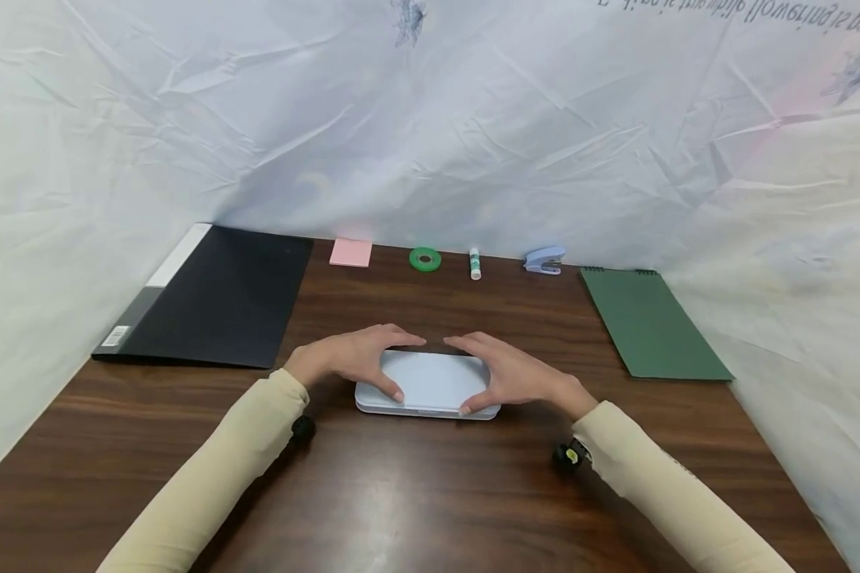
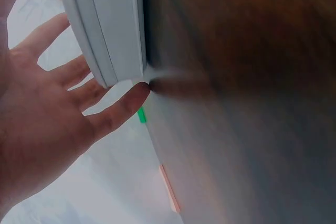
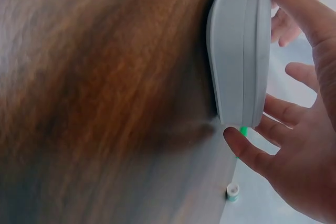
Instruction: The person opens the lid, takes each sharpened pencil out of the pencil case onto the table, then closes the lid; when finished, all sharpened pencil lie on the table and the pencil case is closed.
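Note:
A flat white case [image 1: 435,380] with rounded corners, like a pencil case, lies on the brown table with its lid down. A lid seam runs along its side [image 2: 113,24]. My left hand [image 1: 358,358] spreads over the left end, thumb at the front edge of the lid and fingers stretched toward the far side. Mirroring it, my right hand [image 1: 517,372] lies over the right end, its thumb [image 3: 296,3] at the lid's edge. In both wrist views the fingers are spread and fairly straight, with the little finger reaching past the case's end.
Along the back stand or lie pink sticky notes [image 1: 351,252], green tape [image 1: 425,259], a glue stick [image 1: 474,264] and a blue stapler [image 1: 543,260]. A black folder [image 1: 222,298] is at left, a green spiral notebook [image 1: 655,322] at right. White sheeting [image 1: 430,143] hangs around the table.

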The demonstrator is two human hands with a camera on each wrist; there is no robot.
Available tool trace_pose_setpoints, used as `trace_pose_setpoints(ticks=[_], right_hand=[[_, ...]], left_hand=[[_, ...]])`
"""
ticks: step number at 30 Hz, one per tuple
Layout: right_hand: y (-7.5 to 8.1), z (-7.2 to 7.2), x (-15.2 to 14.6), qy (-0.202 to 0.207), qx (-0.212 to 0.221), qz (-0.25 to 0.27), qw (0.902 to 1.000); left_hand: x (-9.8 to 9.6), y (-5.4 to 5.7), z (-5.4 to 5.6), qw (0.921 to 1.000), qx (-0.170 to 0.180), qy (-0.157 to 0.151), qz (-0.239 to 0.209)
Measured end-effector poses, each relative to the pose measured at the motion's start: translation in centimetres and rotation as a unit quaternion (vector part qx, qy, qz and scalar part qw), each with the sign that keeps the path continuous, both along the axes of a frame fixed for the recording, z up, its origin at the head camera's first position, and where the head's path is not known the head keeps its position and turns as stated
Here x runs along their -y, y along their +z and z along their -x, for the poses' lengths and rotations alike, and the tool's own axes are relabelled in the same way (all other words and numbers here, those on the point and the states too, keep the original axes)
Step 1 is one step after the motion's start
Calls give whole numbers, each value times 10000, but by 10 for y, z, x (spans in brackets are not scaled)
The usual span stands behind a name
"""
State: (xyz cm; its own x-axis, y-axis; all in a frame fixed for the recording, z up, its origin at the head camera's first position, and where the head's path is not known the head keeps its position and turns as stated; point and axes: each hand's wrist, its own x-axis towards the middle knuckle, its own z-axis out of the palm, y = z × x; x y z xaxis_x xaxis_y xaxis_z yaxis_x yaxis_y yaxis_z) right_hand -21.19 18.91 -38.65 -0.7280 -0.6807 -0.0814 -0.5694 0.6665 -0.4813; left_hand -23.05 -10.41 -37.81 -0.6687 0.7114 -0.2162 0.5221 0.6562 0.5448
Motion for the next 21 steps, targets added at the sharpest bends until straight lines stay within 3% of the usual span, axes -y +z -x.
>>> trace_pose_setpoints(ticks=[8, 21], right_hand=[[-6, -3, 2, 86, -84, -29, 9999], [-4, -8, 5, 395, -663, -286, 9966]], left_hand=[[-10, -5, -9, 9992, -150, -162, 328], [-20, 6, -13, 9951, -411, -291, 856]])
